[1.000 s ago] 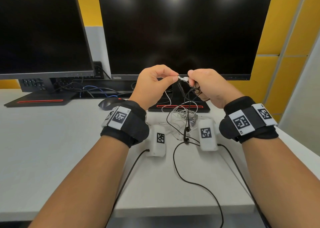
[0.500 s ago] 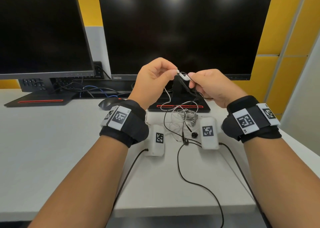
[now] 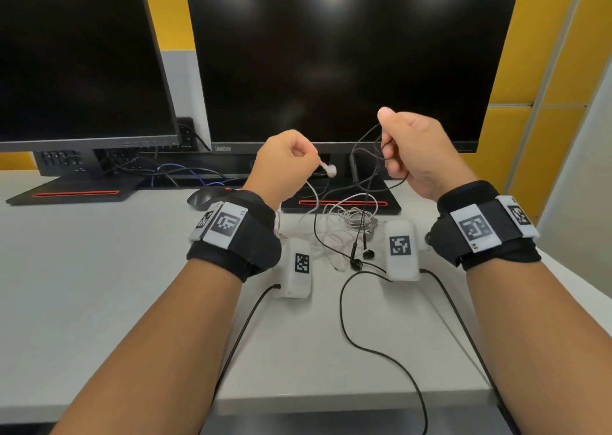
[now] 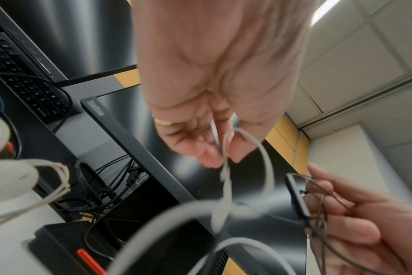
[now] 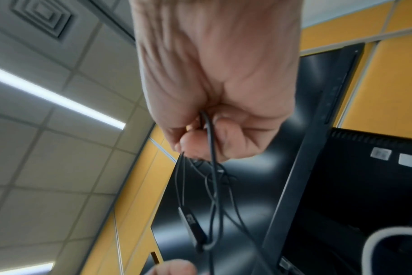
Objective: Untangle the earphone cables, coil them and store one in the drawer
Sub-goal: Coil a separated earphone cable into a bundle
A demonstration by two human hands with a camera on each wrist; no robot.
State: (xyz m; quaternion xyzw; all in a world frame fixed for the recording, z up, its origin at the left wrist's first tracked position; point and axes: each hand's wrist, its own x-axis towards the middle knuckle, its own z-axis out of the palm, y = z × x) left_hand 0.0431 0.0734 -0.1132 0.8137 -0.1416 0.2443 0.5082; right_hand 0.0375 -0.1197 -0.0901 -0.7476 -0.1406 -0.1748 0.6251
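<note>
Both hands raised above the far part of the counter (image 3: 99,302), in front of the middle monitor (image 3: 347,53).

Left hand (image 3: 284,163): grip curled, thumb and fingers pinching the white earphone cable (image 3: 313,196) just behind a white earbud (image 3: 329,169) that sticks out toward the right. From the pinch the white cable drops to a loose white heap (image 3: 351,217) on the counter near its far edge, at the foot of the monitor stand (image 3: 341,203). Left wrist view shows the same pinch (image 4: 223,148), blurred.

Right hand (image 3: 420,153): held higher, grip curled round several loops of the black earphone cable (image 3: 361,150); thumb up. Right wrist view shows thin black strands (image 5: 211,167) hanging out of the closed fingers, with a small black inline remote (image 5: 193,227) among them.

Black strands run down across the white heap; still crossed there. Two black earbuds (image 3: 362,257) lie on the counter between the two white tagged blocks (image 3: 400,249), and the rest of the black cable trails toward the near edge and over it.

Far left: second monitor (image 3: 76,53), keyboard, bundle of wires. A dark mouse (image 3: 202,198) sits behind the left wrist.
</note>
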